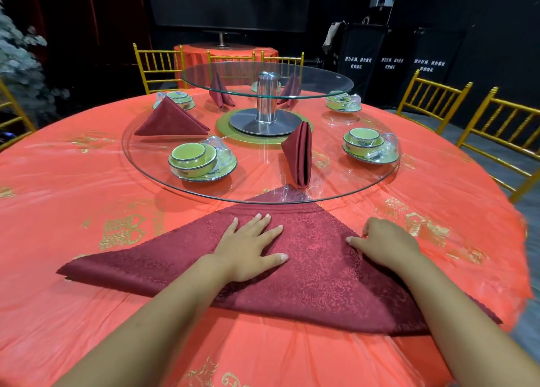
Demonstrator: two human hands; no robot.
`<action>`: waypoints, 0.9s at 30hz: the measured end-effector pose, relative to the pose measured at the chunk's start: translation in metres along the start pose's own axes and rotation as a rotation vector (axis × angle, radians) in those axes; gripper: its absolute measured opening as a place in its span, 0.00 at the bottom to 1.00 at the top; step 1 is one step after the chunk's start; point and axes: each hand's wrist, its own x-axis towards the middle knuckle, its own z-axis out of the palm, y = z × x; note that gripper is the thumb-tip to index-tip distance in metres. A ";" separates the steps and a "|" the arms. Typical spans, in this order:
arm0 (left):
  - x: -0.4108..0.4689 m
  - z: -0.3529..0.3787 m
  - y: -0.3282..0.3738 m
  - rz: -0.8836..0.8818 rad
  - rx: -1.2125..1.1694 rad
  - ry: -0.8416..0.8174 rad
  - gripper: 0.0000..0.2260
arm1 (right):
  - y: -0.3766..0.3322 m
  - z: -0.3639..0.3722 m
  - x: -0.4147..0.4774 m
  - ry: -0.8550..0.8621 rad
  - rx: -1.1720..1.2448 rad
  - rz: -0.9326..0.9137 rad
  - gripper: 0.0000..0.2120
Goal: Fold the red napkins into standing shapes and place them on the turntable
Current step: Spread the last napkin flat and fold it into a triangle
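My left hand (pixel 251 248) lies flat with its fingers straight and spread, pressing on the middle of the napkin (pixel 321 275) I am working on. My right hand (pixel 388 242) has its fingers curled at the cloth's right slanted edge. I take it to be pinching that edge, though the grip itself is partly hidden. The napkin lies flat on the desk (pixel 87 199) just in front of me, folded into a wide triangle, with its tip reaching under the near rim of the turntable (pixel 257 179).

Four folded shapes already stand on the glass. There is a narrow upright one (pixel 298 153) near the front rim and a tent (pixel 172 119) to the left. Two far ones (pixel 220 91) stand behind the centre post (pixel 266 97), seen through the upper glass.

So I judge a good part of the work done. This napkin has only its first fold, and it still has to be shaped, stood up and set among the cups (pixel 198 161). I cannot see whether more loose napkins are waiting.
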 end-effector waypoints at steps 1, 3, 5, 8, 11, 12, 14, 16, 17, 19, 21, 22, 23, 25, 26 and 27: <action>0.000 0.000 0.000 0.002 0.000 0.002 0.32 | 0.000 -0.001 0.004 -0.027 0.026 0.013 0.23; 0.001 0.000 -0.001 0.006 0.002 0.007 0.32 | -0.003 -0.002 0.011 -0.058 0.060 0.023 0.23; 0.001 0.000 -0.001 0.011 0.007 0.007 0.32 | -0.006 0.000 0.016 -0.059 0.124 0.013 0.21; -0.001 -0.002 0.002 0.000 0.014 -0.004 0.31 | -0.012 0.002 0.026 -0.056 0.256 -0.006 0.13; -0.004 -0.006 0.010 -0.003 0.047 0.025 0.31 | -0.017 -0.001 0.035 0.057 0.272 -0.012 0.09; -0.006 -0.008 0.015 0.008 0.038 0.036 0.31 | -0.019 -0.002 0.037 0.108 0.274 -0.006 0.10; -0.009 -0.010 0.025 0.035 -0.029 0.027 0.31 | -0.023 -0.002 0.043 0.202 0.280 -0.003 0.11; -0.010 -0.008 0.034 0.052 -0.063 -0.012 0.31 | -0.028 0.001 0.047 0.260 0.275 -0.014 0.11; -0.011 -0.006 0.037 0.053 -0.053 -0.029 0.31 | -0.030 0.004 0.049 0.279 0.263 -0.032 0.11; -0.011 0.001 0.040 0.044 -0.008 -0.043 0.32 | -0.033 0.009 0.049 0.310 0.243 -0.067 0.11; -0.011 0.008 0.039 0.044 0.040 -0.009 0.32 | -0.032 0.013 0.049 0.339 0.250 -0.080 0.10; -0.011 0.010 0.038 0.048 0.051 0.014 0.32 | -0.031 0.014 0.048 0.342 0.259 -0.082 0.10; -0.010 0.012 0.037 0.051 0.053 0.031 0.32 | -0.030 0.014 0.047 0.336 0.266 -0.082 0.11; -0.010 0.015 0.035 0.052 0.052 0.048 0.32 | -0.029 0.012 0.044 0.301 0.243 -0.083 0.15; -0.010 0.016 0.035 0.052 0.055 0.052 0.33 | -0.029 0.009 0.041 0.275 0.192 -0.089 0.19; -0.010 0.017 0.035 0.052 0.058 0.056 0.33 | -0.030 0.006 0.036 0.247 0.127 -0.099 0.22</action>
